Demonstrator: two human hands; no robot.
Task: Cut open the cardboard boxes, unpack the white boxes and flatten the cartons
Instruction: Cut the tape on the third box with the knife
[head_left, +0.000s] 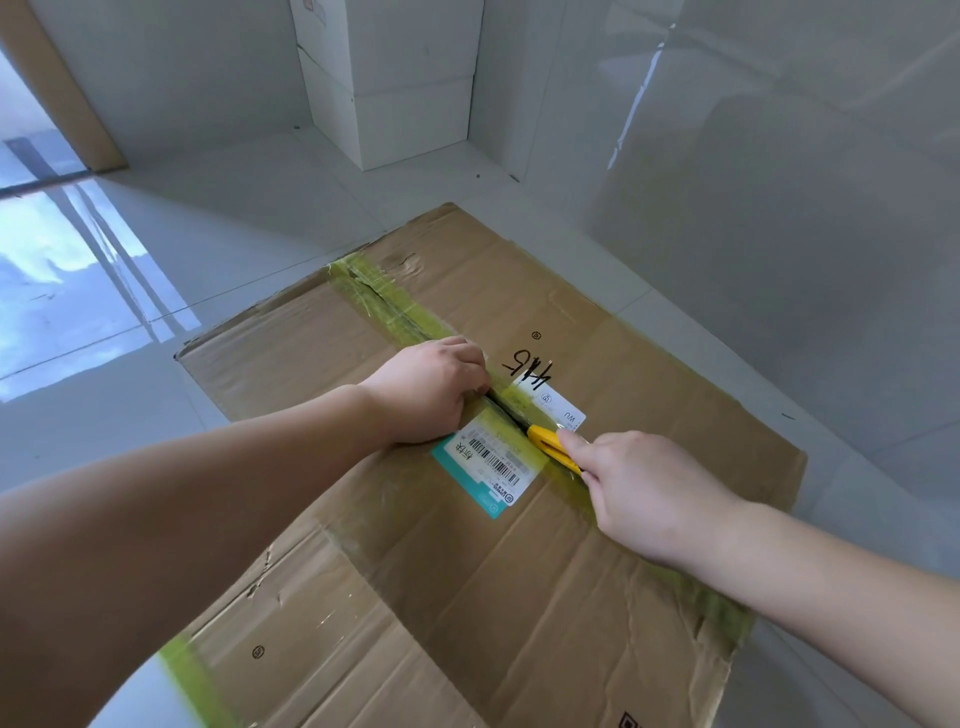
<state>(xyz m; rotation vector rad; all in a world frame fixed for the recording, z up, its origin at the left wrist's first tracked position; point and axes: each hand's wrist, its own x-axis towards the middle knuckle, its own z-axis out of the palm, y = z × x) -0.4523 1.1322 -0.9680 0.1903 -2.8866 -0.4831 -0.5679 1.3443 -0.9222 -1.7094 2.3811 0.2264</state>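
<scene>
The cardboard box (519, 519) lies on the tiled floor (260, 218), bare floor around its edges. The right hand (644, 493) grips a yellow cutter (551, 447) at the taped seam (384, 301); the left hand (431, 389) appears curled at the seam. White boxes (395, 83) are stacked in the corner.

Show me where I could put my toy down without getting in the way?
The bare floor between the cardboard box and the stacked white boxes is free. So is the tile right of the box. The seam is crowded: left hand, right hand and yellow knife.
</scene>
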